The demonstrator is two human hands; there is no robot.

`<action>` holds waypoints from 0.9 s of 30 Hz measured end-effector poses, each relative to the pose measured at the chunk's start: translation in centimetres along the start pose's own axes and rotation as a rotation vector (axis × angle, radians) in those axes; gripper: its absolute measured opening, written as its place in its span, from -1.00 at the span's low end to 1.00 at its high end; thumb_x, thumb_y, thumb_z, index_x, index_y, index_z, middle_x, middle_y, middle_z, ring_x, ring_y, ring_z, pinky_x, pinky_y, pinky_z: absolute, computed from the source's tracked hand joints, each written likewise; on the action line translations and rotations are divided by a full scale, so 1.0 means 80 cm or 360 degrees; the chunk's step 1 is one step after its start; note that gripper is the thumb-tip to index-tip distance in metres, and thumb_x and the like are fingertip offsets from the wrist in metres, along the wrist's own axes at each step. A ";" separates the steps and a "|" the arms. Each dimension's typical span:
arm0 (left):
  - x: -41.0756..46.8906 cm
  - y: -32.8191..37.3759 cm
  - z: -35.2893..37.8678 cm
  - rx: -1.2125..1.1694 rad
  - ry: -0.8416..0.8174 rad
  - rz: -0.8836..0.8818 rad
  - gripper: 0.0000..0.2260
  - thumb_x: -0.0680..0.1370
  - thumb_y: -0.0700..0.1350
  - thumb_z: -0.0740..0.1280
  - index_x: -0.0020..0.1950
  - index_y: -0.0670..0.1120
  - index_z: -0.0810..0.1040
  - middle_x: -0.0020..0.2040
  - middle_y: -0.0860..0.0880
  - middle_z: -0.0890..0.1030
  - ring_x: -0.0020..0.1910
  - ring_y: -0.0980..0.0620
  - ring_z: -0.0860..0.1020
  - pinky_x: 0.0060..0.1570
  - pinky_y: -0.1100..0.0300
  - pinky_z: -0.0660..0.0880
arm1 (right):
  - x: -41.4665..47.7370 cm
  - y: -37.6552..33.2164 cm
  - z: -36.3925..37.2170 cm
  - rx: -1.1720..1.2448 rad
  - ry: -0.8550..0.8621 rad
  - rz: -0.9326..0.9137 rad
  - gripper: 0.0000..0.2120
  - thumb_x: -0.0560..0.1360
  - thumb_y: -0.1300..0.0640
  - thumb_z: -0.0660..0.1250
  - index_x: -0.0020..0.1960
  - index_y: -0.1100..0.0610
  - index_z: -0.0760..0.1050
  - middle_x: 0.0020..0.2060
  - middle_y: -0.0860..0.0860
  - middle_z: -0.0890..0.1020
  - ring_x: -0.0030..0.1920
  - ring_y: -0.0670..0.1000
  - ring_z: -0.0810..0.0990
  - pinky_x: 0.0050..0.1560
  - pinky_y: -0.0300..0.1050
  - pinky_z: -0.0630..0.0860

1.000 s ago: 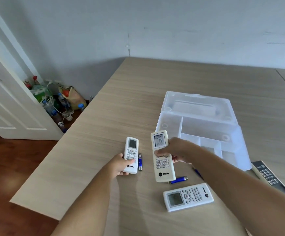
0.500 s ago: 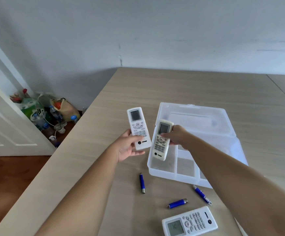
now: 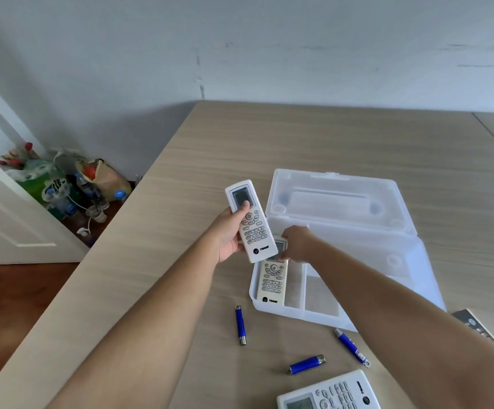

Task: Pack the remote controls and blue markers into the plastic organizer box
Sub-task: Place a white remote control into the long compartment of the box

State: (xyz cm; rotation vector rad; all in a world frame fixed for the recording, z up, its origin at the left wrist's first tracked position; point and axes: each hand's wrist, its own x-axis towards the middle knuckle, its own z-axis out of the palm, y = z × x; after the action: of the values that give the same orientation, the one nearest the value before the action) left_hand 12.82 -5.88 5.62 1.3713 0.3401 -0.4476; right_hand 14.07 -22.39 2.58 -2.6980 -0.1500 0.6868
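Note:
The clear plastic organizer box [image 3: 354, 228] stands open on the wooden table, lid folded back. My left hand [image 3: 228, 236] holds a white remote [image 3: 251, 221] up in the air just left of the box. My right hand [image 3: 297, 244] grips the top end of a cream remote [image 3: 272, 283], which lies in the box's leftmost compartment. Three blue markers lie on the table in front of the box: one upright [image 3: 240, 325], one slanted [image 3: 306, 363], one at the right [image 3: 351, 346]. Another white remote [image 3: 331, 392] lies at the bottom edge.
A dark remote [image 3: 475, 326] peeks out past my right forearm. The table's left edge [image 3: 98, 252] runs diagonally. Bags and bottles [image 3: 71, 187] clutter the floor by a white door [image 3: 1, 219].
My right hand lowered the cream remote from above the box's front-left corner into the left compartment. My left hand kept its white remote raised and shifted slightly toward the box.

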 end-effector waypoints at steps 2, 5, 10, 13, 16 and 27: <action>0.006 0.003 0.004 0.0067 0.0088 0.0007 -0.89 0.59 0.00 0.23 -0.08 0.01 0.49 -0.19 -0.02 0.59 -0.20 -0.03 0.56 -0.14 0.01 0.50 | 0.005 -0.003 0.003 -0.0189 -0.0019 -0.0017 -0.56 0.43 0.04 0.41 0.21 0.26 0.50 0.16 0.16 0.61 0.16 0.12 0.57 0.14 -0.12 0.49; 0.011 0.005 0.006 0.0272 0.0140 0.0084 -0.97 0.56 -0.13 0.30 -0.03 -0.01 0.49 -0.16 -0.03 0.59 -0.20 -0.02 0.56 -0.10 0.01 0.48 | 0.015 -0.004 0.007 -0.0310 -0.0038 -0.0040 -0.60 0.45 0.07 0.40 0.20 0.28 0.51 0.16 0.17 0.61 0.16 0.13 0.57 0.14 -0.11 0.49; 0.013 0.014 0.018 0.0543 0.0175 0.0295 -0.75 0.55 -0.17 0.30 0.16 0.08 0.38 -0.14 0.03 0.56 -0.29 0.02 0.58 -0.36 0.13 0.52 | 0.022 0.007 0.016 -0.0303 -0.0024 -0.0136 -0.71 0.45 0.16 0.36 0.12 0.29 0.54 0.08 0.18 0.64 -0.06 0.09 0.55 0.07 -0.11 0.51; 0.015 0.021 0.027 0.0668 0.0138 0.0426 -0.77 0.55 -0.18 0.29 0.09 0.11 0.38 -0.15 0.03 0.56 -0.30 0.04 0.58 -0.39 0.13 0.53 | 0.020 0.026 0.013 -0.0164 0.0151 -0.0236 -0.71 0.48 0.23 0.24 0.17 0.23 0.55 0.17 0.14 0.60 0.20 0.14 0.55 0.21 -0.09 0.47; 0.015 0.022 0.042 0.0768 -0.0008 0.0417 -0.76 0.55 -0.22 0.28 0.08 0.09 0.38 -0.10 -0.03 0.55 -0.23 -0.02 0.57 -0.40 0.15 0.53 | 0.009 0.047 -0.001 0.0163 0.0502 -0.0157 -0.70 0.48 0.25 0.25 0.19 0.16 0.55 0.15 0.12 0.57 0.12 0.12 0.57 0.14 -0.10 0.49; 0.029 -0.023 0.056 0.1219 -0.0183 0.0229 -0.70 0.50 -0.26 0.36 0.18 -0.02 0.43 -0.12 -0.01 0.56 -0.15 0.00 0.55 -0.13 0.08 0.54 | -0.018 0.065 0.016 0.0834 0.0548 0.0234 -0.68 0.36 0.23 0.47 0.09 0.21 0.52 -0.13 0.11 0.59 -0.18 0.06 0.53 -0.10 -0.09 0.55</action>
State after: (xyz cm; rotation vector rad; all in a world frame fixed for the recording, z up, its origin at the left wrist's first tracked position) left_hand 13.83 -10.78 3.71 2.0855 -0.0443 -0.5617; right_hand 12.30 -27.14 0.30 -2.2814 0.2798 0.2408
